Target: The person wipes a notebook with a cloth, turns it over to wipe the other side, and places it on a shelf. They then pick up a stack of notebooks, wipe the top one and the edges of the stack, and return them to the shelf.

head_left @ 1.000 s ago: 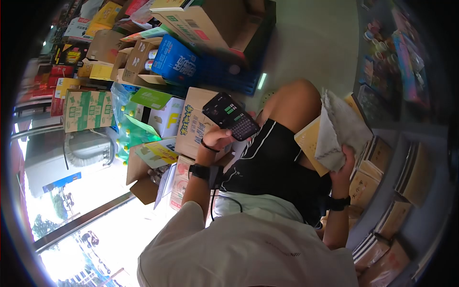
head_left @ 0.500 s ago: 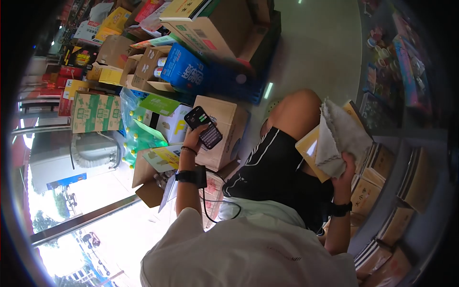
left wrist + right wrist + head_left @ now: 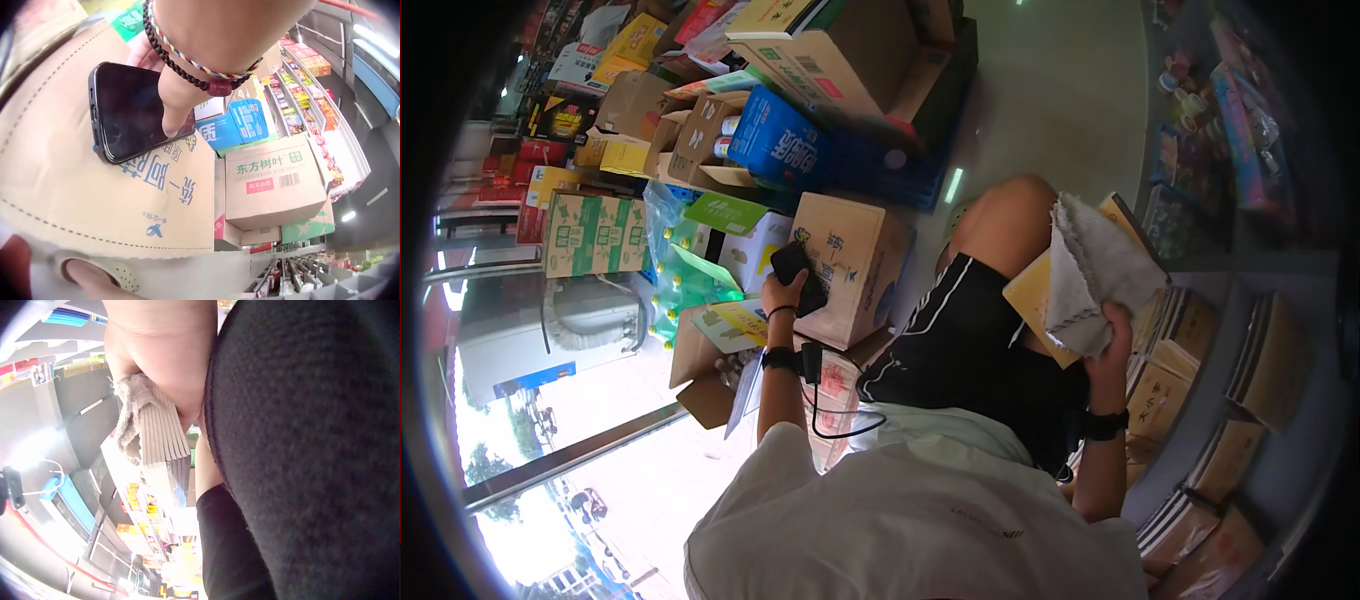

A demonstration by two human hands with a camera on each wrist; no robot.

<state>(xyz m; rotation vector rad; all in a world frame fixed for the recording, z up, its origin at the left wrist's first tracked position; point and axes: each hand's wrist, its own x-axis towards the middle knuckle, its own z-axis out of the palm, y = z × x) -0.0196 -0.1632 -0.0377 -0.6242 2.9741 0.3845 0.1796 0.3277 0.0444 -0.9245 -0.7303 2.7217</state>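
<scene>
In the head view, the left hand [image 3: 783,293] is out at about ten o'clock of the person's middle, holding the phone [image 3: 811,293] over the box [image 3: 850,260]. The right hand [image 3: 1112,335], at about two o'clock, grips the cloth [image 3: 1090,270] together with the books [image 3: 1032,290]. To my eye the step in hand is handling the phone one-handed at the box, and it would go best with the phone level and the thumb firm on its edge. If it is to be put down, a slow, flat lowering well inside the rim should keep it from sliding. The right hand would do well to hold steady, so the books don't tip off the thigh.

In the left wrist view, the phone lies to the nine o'clock side of the thumb [image 3: 177,111], its dark face showing. The thumb is clamped on the near edge at three o'clock of the phone; other fingers show past its one o'clock edge, their tips hidden. The box top spreads beneath, but I can't tell whether the phone touches it.

In the right wrist view, the cloth is bunched against the nine o'clock side of the books, whose edges hang towards six o'clock from the palm. Thumb and fingers are closed around both, though most of the fingertips are out of sight.
</scene>
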